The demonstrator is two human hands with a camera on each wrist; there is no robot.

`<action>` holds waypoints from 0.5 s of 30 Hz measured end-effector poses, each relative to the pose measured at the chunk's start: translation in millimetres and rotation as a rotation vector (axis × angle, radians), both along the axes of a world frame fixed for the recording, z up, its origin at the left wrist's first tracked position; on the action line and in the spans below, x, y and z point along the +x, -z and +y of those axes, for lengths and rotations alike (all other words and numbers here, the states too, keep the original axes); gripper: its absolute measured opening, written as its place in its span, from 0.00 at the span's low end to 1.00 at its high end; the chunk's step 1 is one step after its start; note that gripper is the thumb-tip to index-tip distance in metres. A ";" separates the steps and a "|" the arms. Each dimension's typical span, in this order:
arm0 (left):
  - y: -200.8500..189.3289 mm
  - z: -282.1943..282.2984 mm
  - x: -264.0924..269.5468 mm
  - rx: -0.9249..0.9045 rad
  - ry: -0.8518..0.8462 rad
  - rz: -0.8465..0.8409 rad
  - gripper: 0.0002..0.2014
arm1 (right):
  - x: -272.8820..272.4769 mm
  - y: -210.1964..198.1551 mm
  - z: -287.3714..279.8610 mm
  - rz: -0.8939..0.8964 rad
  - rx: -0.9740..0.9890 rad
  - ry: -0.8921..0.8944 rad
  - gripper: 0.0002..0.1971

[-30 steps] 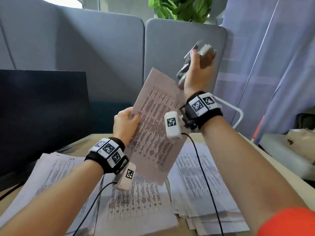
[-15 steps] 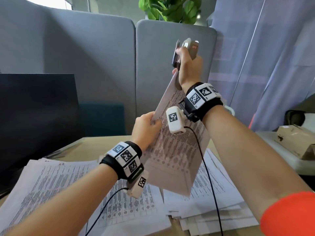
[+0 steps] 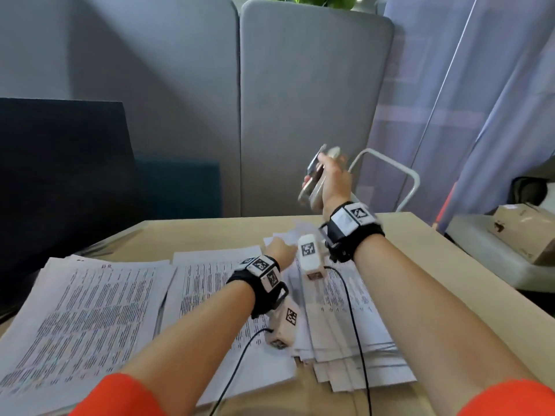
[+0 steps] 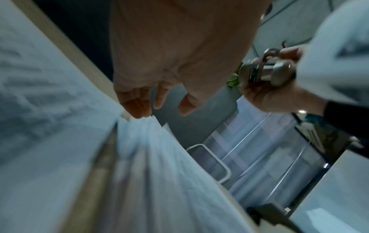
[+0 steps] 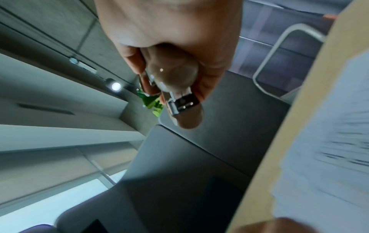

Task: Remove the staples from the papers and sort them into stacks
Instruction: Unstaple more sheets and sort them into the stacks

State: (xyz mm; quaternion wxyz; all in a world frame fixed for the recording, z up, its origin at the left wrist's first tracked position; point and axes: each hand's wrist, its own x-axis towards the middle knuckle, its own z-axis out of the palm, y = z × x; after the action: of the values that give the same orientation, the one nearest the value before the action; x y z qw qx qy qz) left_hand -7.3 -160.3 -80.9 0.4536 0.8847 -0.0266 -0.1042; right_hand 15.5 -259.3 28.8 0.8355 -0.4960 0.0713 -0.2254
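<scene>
Papers (image 3: 336,310) down on the two-o'clock stack, left hand (image 3: 280,250) loose-fingered on top; right hand (image 3: 333,183) grips the staple remover (image 3: 313,181) aloft.

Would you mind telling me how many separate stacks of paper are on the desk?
3: left stack, middle stack, and the messier right stack beneath both wrists. Sheets overlap, so boundaries are uncertain.

Your left hand (image 3: 277,249) no longer holds the sheet up in the air; it is now down at the right-hand paper stack (image 3: 336,310) on the counter (image 3: 450,265), fingers (image 4: 137,107) loose. Your right hand (image 3: 333,181) has dropped lower with the staple remover (image 3: 313,183).
</scene>
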 end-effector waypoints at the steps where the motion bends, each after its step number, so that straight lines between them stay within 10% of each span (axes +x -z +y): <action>1: -0.2 9.8 1.0 0.103 -0.055 0.000 0.15 | 2.6 17.6 -1.7 0.059 -0.010 -0.032 0.11; 8: 23.3 46.0 -1.2 0.568 -0.127 0.203 0.42 | 0.6 108.1 -8.9 0.231 0.261 -0.099 0.14; 15: 26.6 45.6 14.2 0.772 0.017 0.137 0.40 | -5.9 154.8 -26.5 0.278 0.268 -0.134 0.14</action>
State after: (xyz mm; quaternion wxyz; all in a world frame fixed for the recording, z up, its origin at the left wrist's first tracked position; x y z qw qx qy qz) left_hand 6.9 -114.7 -107.5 0.0870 0.9810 0.0375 -0.1692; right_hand 9.6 -285.8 -126.0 0.8892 -0.4104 0.1823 -0.0871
